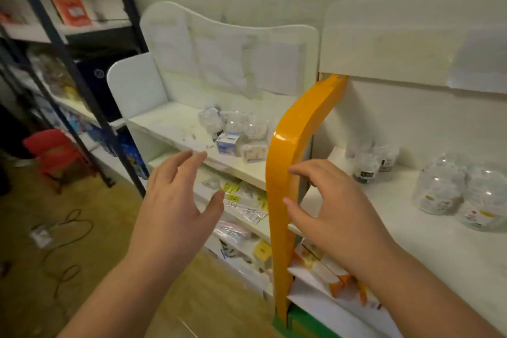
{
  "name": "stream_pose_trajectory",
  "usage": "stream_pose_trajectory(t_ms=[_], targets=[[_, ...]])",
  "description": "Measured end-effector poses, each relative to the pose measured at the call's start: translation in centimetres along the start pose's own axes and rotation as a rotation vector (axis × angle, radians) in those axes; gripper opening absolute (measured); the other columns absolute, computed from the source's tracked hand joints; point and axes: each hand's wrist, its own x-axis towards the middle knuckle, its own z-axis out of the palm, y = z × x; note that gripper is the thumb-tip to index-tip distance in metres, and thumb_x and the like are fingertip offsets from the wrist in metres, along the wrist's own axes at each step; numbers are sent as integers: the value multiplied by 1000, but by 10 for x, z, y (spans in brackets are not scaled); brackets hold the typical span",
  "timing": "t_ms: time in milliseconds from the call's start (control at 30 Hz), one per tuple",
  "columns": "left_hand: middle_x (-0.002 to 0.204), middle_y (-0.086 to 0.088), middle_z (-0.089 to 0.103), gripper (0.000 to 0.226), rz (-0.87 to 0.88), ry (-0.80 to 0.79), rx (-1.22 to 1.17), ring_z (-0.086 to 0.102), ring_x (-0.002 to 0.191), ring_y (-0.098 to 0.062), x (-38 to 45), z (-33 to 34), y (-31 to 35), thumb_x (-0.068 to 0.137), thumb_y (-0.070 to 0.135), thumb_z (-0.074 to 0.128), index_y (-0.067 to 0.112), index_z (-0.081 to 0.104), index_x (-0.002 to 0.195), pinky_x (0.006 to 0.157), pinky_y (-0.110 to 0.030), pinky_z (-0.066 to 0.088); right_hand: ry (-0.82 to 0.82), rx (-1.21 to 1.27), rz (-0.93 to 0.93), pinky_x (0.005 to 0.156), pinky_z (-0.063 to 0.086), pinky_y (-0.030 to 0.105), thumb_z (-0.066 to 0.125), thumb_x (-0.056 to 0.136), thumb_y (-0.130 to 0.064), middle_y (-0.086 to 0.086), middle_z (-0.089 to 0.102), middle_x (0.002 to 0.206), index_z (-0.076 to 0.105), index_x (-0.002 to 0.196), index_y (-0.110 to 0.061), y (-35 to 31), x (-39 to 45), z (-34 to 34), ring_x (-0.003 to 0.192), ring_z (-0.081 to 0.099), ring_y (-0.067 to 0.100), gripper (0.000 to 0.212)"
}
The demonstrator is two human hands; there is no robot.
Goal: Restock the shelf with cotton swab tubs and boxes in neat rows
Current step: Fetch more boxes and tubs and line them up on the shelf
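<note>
Both hands are empty, fingers spread and relaxed. The left hand (175, 200) hovers left of the orange divider (285, 173); the right hand (334, 208) is just right of it. A swab box (229, 143) and clear tubs (247, 129) lie jumbled on the white shelf (170, 123) left of the divider, beyond the left fingers (189, 159).

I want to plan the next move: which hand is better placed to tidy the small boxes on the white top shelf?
Probably the left hand. It is open, holds nothing and reaches toward the boxes with no obstacle between. The right hand is also empty, but sits at the orange divider, which stands between it and them.
</note>
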Motion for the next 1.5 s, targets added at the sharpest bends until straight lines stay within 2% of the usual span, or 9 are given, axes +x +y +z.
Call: stream_pose_trajectory(t_ms=[300,533,767,933,1033,1267,1367,1433,1500], targets=[[146,17,32,68,25,-24,-18,23,138,-6,58,-23,-144,87,51,59,36,31,146,109,-26,23,-52,1,21,89,33,3,66,86,-42,-29,49,113,53,125,-39,-77,87,122,109,45,-11,41],[145,17,34,63,56,-66,-74,23,136,-4,108,-24,-222,87,48,59,37,36,144,106,-26,26,-70,-109,103,91,35,10,61,87,-47,-31,45,117,50,127,-42,-94,135,179,111,44,-7,42],[146,19,30,61,112,-143,-144,21,138,-4,161,22,-247,88,51,56,41,33,144,109,-29,30,-41,-107,180,91,39,16,65,85,-42,-30,47,112,53,122,-41,-64,173,214,106,45,-8,39],[147,20,30,60,138,-149,-111,20,139,-2,221,41,-268,87,47,59,39,37,143,107,-26,27,6,-54,218,89,35,7,68,84,-37,-27,49,112,55,117,-40,-30,231,245,106,49,-7,36],[146,19,31,60,139,-117,-79,22,138,-3,266,43,-281,87,45,61,39,38,143,108,-28,30,33,-45,223,91,38,14,67,84,-38,-24,49,116,57,122,-35,-17,278,263,108,50,-2,39],[144,22,30,60,179,-152,-101,21,136,1,331,79,-294,87,46,61,41,37,142,104,-20,23,13,-1,257,87,33,6,69,81,-37,-24,49,113,58,118,-35,4,353,284,106,53,-1,38],[145,22,30,59,212,-200,-173,20,136,2,356,106,-297,86,46,61,42,38,141,105,-21,29,9,-62,287,90,28,1,69,81,-36,-22,50,114,58,118,-34,11,357,289,107,50,-3,39],[144,19,34,59,262,-216,-201,25,136,-1,376,126,-300,85,44,62,40,42,139,102,-21,28,5,-125,321,93,28,4,68,81,-37,-21,49,117,58,120,-34,18,358,293,109,49,0,40],[143,16,38,58,315,-226,-232,29,135,-4,396,146,-303,83,42,65,36,46,137,101,-21,28,14,-180,359,96,36,15,65,81,-41,-22,48,118,58,121,-34,22,358,298,111,50,2,42]])
